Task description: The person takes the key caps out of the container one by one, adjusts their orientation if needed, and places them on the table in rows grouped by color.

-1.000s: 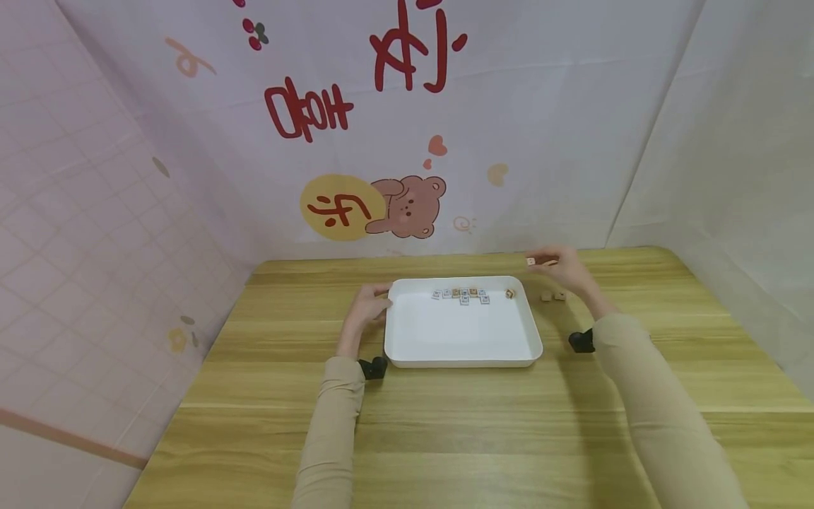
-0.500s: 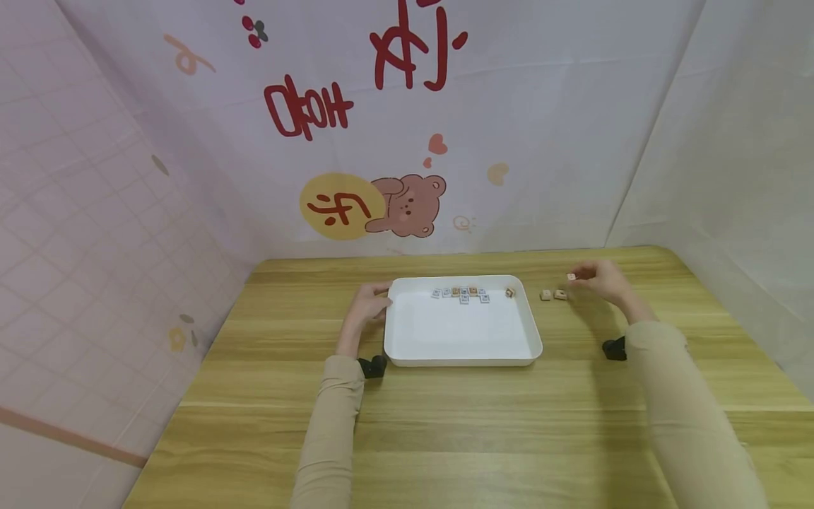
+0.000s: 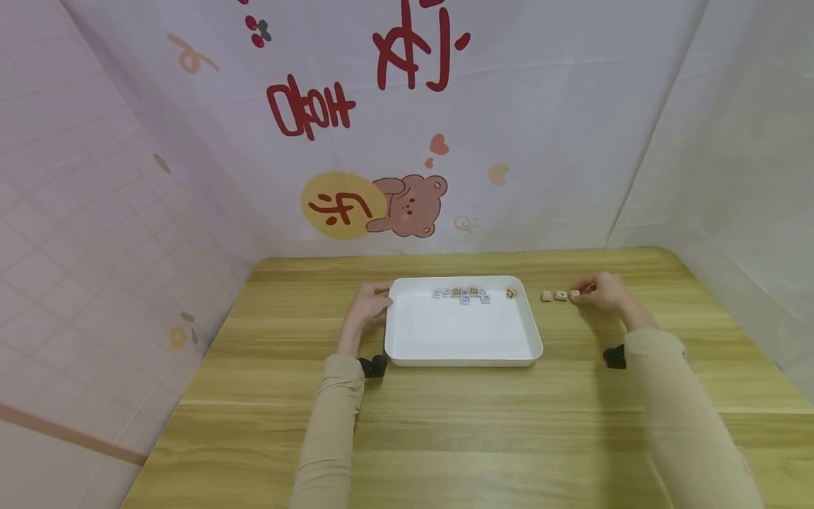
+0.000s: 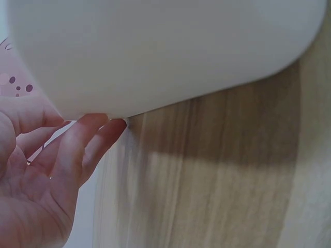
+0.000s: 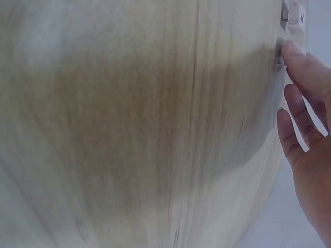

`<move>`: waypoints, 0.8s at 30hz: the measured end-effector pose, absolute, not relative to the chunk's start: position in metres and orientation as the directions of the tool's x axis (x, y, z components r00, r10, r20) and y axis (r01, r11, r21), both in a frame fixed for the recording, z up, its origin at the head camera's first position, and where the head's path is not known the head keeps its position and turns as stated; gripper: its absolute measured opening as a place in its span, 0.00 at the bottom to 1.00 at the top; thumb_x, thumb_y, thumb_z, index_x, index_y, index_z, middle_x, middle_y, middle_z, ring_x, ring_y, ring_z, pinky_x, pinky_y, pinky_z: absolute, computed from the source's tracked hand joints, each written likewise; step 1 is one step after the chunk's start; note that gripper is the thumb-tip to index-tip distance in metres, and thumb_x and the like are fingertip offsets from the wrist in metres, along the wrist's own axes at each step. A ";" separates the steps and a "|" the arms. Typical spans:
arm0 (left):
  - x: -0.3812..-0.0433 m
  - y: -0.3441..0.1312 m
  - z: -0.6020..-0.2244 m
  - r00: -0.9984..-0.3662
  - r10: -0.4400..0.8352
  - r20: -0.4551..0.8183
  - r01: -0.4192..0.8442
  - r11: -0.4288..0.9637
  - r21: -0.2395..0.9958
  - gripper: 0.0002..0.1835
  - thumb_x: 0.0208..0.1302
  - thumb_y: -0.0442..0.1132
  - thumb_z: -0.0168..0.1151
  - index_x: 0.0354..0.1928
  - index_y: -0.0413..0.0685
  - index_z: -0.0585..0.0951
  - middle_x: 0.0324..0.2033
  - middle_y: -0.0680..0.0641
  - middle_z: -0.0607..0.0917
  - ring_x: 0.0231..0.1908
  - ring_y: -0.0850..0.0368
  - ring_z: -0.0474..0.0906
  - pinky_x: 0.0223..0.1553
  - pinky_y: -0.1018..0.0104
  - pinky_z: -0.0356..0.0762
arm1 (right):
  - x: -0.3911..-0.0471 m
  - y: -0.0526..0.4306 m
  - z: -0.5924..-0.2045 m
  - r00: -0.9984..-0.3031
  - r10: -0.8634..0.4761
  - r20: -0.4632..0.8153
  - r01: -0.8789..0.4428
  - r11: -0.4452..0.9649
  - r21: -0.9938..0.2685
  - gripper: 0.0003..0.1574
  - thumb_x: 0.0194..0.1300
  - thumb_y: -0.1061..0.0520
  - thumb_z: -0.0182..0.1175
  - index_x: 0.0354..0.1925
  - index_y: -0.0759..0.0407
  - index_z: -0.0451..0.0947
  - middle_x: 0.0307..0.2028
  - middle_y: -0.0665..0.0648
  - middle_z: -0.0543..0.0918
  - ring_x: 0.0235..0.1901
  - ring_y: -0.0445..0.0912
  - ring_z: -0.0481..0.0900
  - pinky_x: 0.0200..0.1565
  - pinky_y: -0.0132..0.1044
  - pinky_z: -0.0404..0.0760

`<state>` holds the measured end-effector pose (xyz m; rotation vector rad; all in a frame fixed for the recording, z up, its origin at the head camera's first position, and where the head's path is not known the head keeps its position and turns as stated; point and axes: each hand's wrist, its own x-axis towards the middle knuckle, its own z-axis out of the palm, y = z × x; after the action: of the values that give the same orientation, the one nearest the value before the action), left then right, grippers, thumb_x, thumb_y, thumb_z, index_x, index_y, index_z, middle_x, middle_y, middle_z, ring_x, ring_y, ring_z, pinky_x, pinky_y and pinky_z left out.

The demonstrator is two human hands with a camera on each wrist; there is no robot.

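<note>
The left hand [image 3: 370,302] grips the left rim of a white rectangular tray [image 3: 464,363]; in the left wrist view its fingertips [image 4: 116,126] touch the tray's outer wall [image 4: 170,57]. On the wooden table to the right of the tray, the right hand [image 3: 604,290] pinches a small square block [image 3: 575,295] with a red mark on top. That block stands at the right end of a short row, beside a cream block with a dark mark [image 3: 560,295] and a plain-looking cream block [image 3: 546,296]. In the right wrist view the thumb and fingers partly cover the held block.
Several small grey-white square pieces [image 3: 465,299] and orange ones [image 3: 473,290] lie near the tray's far side. A lone orange-brown piece [image 3: 511,293] sits in its far right corner. A printed white cloth [image 3: 540,127] hangs behind the wooden table [image 3: 470,438].
Carrying the block, the right hand has moved right and then down to the table, at the end of the row. The left hand has stayed on the tray.
</note>
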<state>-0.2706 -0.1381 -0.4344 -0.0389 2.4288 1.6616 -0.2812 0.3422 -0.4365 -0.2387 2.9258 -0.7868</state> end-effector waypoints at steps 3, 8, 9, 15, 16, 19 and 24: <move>-0.271 -0.138 -0.434 -0.980 0.091 -0.179 -0.134 0.370 0.919 0.28 0.57 0.25 0.52 0.63 0.40 0.73 0.52 0.34 0.81 0.11 0.64 0.60 0.21 0.72 0.66 | -0.280 0.342 -0.437 -0.982 -0.182 -0.044 -0.136 0.854 -0.502 0.19 0.59 0.55 0.65 0.44 0.68 0.82 0.40 0.68 0.83 0.41 0.58 0.78 0.42 0.49 0.75; -0.271 -0.138 -0.434 -0.978 0.091 -0.185 -0.139 0.371 0.918 0.28 0.58 0.25 0.52 0.63 0.40 0.73 0.51 0.34 0.81 0.11 0.64 0.60 0.21 0.72 0.66 | -0.280 0.344 -0.437 -0.981 -0.190 -0.036 -0.148 0.857 -0.494 0.18 0.59 0.56 0.64 0.44 0.68 0.82 0.38 0.68 0.83 0.40 0.58 0.78 0.41 0.48 0.75; -0.271 -0.138 -0.434 -0.979 0.090 -0.184 -0.139 0.368 0.919 0.28 0.58 0.25 0.52 0.63 0.40 0.73 0.51 0.34 0.81 0.11 0.64 0.61 0.21 0.72 0.66 | -0.279 0.344 -0.437 -0.981 -0.190 -0.032 -0.150 0.858 -0.492 0.18 0.59 0.56 0.64 0.44 0.68 0.82 0.38 0.67 0.83 0.40 0.58 0.78 0.41 0.48 0.75; -0.270 -0.137 -0.434 -0.980 0.092 -0.177 -0.134 0.358 0.924 0.28 0.57 0.24 0.52 0.62 0.40 0.74 0.53 0.34 0.81 0.13 0.64 0.64 0.21 0.72 0.67 | -0.278 0.346 -0.438 -0.978 -0.206 -0.019 -0.170 0.852 -0.495 0.19 0.59 0.57 0.65 0.45 0.69 0.81 0.38 0.68 0.83 0.40 0.56 0.78 0.40 0.43 0.74; -0.270 -0.137 -0.435 -0.980 0.092 -0.178 -0.134 0.360 0.923 0.28 0.57 0.24 0.52 0.62 0.40 0.74 0.54 0.35 0.80 0.13 0.64 0.65 0.21 0.72 0.67 | -0.278 0.346 -0.438 -0.978 -0.206 -0.025 -0.165 0.848 -0.503 0.20 0.59 0.57 0.65 0.46 0.69 0.80 0.39 0.69 0.83 0.40 0.57 0.79 0.40 0.44 0.75; -0.270 -0.137 -0.434 -0.980 0.089 -0.178 -0.134 0.364 0.921 0.28 0.57 0.24 0.52 0.62 0.39 0.73 0.55 0.35 0.79 0.14 0.64 0.67 0.21 0.74 0.68 | -0.278 0.345 -0.434 -0.979 -0.201 -0.044 -0.150 0.840 -0.521 0.23 0.60 0.56 0.63 0.50 0.70 0.78 0.42 0.71 0.83 0.42 0.60 0.79 0.41 0.46 0.77; -0.270 -0.137 -0.433 -0.980 0.079 -0.181 -0.139 0.381 0.914 0.28 0.57 0.24 0.53 0.63 0.39 0.73 0.57 0.35 0.78 0.17 0.64 0.70 0.21 0.74 0.68 | -0.278 0.339 -0.420 -0.982 -0.172 -0.072 -0.100 0.812 -0.574 0.29 0.64 0.53 0.60 0.57 0.70 0.73 0.51 0.75 0.77 0.50 0.64 0.74 0.47 0.54 0.76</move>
<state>-0.2702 -0.1373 -0.4332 -0.0535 2.4424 1.6460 -0.2785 0.3387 -0.4196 -0.2170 2.8753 -0.9010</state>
